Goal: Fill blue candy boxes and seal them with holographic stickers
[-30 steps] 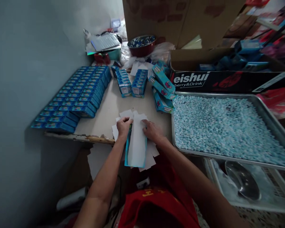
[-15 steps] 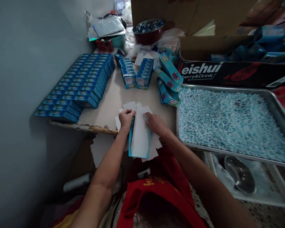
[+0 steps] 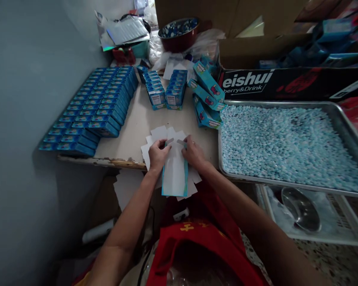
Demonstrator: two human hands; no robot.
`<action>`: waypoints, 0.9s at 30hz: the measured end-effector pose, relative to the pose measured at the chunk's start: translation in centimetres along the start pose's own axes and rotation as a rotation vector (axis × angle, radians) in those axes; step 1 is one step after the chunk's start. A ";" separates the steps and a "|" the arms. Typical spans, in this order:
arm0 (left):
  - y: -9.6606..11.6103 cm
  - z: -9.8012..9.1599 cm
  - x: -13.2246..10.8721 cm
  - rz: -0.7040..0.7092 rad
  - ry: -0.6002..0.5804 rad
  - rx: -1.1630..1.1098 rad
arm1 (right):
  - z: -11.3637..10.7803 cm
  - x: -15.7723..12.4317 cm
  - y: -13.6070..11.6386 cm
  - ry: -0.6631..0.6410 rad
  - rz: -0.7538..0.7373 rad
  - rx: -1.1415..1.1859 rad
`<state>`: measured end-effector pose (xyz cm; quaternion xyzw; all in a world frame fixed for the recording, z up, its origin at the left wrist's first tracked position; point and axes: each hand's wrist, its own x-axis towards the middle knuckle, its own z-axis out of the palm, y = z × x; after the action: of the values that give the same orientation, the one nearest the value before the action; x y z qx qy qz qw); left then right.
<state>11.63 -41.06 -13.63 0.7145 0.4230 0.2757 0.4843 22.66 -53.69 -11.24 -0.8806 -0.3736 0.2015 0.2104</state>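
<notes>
An unfilled candy box point(image 3: 175, 171), white inside with blue edges, lies at the table's front edge with its near end overhanging. Two small greyish flaps show at its far end, one by each hand. My left hand point(image 3: 159, 154) is closed, its thumb and fingers pinching the box's upper left side. On the opposite side, my right hand point(image 3: 194, 153) has its bent fingers closed on the upper right edge. Beneath the box are several flat white box blanks point(image 3: 151, 139), spread out like a fan.
Rows of blue boxes point(image 3: 92, 103) stand at left, smaller groups point(image 3: 174, 93) at the back. Folded turquoise boxes point(image 3: 207, 99) lean beside a metal tray point(image 3: 221, 159) of pale-blue candies point(image 3: 274, 143). Behind it is a black carton point(image 3: 298, 85); a dark red bowl point(image 3: 179, 43) sits further back.
The box has gone from raised sides with a narrow inside to lying flatter and wider. Its small end flaps now show between my hands. My right hand has shifted slightly; the camera view has moved a little.
</notes>
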 end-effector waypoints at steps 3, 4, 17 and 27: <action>-0.1 0.1 -0.7 -0.001 0.039 -0.019 | 0.4 -0.2 0.2 0.069 -0.030 0.090; 0.0 0.0 -0.7 -0.008 0.047 -0.036 | 0.6 -0.2 0.3 0.096 -0.051 0.114; -0.2 0.3 -0.3 0.142 0.184 -0.093 | 1.5 1.7 -1.2 0.105 -0.207 -0.005; 0.1 -0.3 -1.0 0.120 0.192 0.112 | 2.4 2.2 0.1 0.134 -0.044 0.329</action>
<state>10.90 -41.84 -13.42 0.7349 0.4386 0.3471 0.3835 22.88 -51.59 -13.73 -0.8375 -0.3400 0.1960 0.3803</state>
